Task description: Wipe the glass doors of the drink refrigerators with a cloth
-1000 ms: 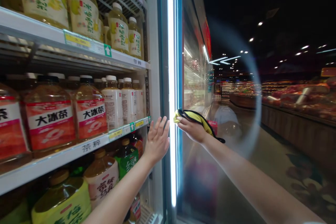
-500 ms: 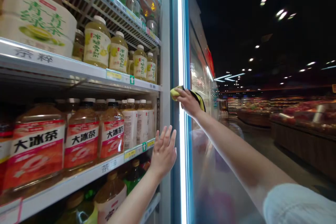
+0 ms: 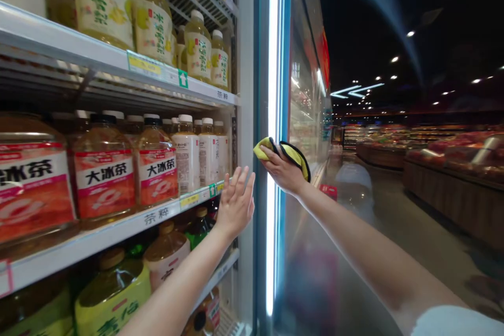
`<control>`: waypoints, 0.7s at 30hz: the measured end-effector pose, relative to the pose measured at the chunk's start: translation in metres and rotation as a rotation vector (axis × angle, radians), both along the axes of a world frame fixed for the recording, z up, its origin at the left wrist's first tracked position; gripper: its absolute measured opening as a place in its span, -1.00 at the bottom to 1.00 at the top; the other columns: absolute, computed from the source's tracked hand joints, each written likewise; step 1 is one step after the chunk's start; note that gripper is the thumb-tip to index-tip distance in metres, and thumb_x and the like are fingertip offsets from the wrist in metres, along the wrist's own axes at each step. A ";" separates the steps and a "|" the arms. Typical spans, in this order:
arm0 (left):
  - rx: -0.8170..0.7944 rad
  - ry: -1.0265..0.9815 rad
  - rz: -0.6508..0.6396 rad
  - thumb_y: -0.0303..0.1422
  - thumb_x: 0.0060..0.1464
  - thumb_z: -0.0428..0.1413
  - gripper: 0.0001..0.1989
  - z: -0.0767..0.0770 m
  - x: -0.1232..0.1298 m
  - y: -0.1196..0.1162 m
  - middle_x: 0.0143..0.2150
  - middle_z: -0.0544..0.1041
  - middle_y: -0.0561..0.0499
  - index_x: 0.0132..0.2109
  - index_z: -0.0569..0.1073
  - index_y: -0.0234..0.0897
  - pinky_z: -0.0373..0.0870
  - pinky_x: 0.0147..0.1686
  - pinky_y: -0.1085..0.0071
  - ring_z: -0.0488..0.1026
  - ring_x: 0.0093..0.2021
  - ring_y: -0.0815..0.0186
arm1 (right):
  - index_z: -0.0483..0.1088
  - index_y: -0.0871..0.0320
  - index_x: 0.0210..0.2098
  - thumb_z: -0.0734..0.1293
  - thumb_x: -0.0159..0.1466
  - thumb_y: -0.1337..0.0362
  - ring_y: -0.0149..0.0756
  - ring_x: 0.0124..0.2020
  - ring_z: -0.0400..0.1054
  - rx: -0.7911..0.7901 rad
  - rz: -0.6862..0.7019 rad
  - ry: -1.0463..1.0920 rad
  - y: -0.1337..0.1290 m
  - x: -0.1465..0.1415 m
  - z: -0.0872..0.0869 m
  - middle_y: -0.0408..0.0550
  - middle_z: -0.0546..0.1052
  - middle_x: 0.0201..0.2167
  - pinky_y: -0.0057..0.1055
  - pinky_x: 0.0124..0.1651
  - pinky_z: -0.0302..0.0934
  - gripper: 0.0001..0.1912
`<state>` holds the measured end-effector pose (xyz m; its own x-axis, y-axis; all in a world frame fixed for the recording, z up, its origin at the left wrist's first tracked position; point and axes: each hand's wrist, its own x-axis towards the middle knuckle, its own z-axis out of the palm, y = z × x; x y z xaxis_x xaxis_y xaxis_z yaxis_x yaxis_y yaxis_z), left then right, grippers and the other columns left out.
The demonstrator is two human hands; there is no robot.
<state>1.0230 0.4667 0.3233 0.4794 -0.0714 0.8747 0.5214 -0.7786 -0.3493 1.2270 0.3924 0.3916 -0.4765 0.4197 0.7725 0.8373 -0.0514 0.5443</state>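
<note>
red-label bottles (image 3: 105,181) stood on a shelf (image 3: 157,215), left of the left hand (image 3: 236,207). left hand was open, fingers slightly spread, nothing held; couldn't tell if it touched the frame (image 3: 246,89) beside it. yellow cloth (image 3: 259,149) sat up and right of it, in front of the light strip (image 3: 271,252), gripped under the right hand's (image 3: 286,172) bent fingers.

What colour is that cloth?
The cloth is yellow with black edging, best seen in the head view.

On my feed, spotlights (image 3: 410,34) and chevron-shaped light strips (image 3: 366,88) dot a black ceiling (image 3: 468,26). I see dim aisle floor (image 3: 397,205) beside a panelled display counter (image 3: 452,191), with lit shelves (image 3: 351,137) beyond.
</note>
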 end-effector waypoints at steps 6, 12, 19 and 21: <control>-0.047 -0.011 0.018 -0.41 0.27 0.00 -0.39 -0.007 -0.003 -0.007 0.50 0.11 -0.18 0.43 0.17 -0.34 -0.20 0.50 0.02 -0.15 0.54 0.09 | 0.40 0.14 0.23 0.23 0.42 0.42 -0.25 0.54 -0.26 -0.084 0.036 -0.105 -0.017 0.003 -0.086 -0.06 0.25 0.42 -0.23 0.56 -0.16 -0.58; -0.072 0.027 -0.006 -0.42 0.20 0.05 -0.32 -0.027 -0.002 -0.015 0.51 0.10 -0.19 0.44 0.15 -0.34 -0.26 0.51 0.02 -0.17 0.54 0.09 | 0.55 0.11 -0.01 0.31 0.37 0.37 -0.13 0.53 -0.20 -0.221 0.038 -0.359 -0.072 0.026 -0.164 -0.17 0.22 0.44 -0.17 0.56 -0.16 -0.75; -0.076 0.058 -0.025 -0.42 0.20 0.07 -0.30 -0.037 0.006 -0.025 0.51 0.10 -0.18 0.46 0.12 -0.30 -0.25 0.50 0.00 -0.15 0.54 0.09 | 0.48 0.12 0.11 0.28 0.36 0.40 -0.16 0.55 -0.47 0.036 -0.194 0.136 -0.044 0.019 -0.103 -0.05 0.16 0.47 -0.11 0.56 -0.23 -0.64; -0.083 0.070 -0.028 -0.42 0.20 0.07 -0.30 -0.039 0.010 -0.028 0.51 0.09 -0.18 0.45 0.13 -0.31 -0.24 0.50 0.00 -0.15 0.54 0.09 | 0.47 0.15 0.11 0.27 0.38 0.36 -0.10 0.55 -0.47 0.103 -0.238 0.199 -0.030 0.007 -0.113 0.01 0.15 0.47 -0.04 0.56 -0.26 -0.66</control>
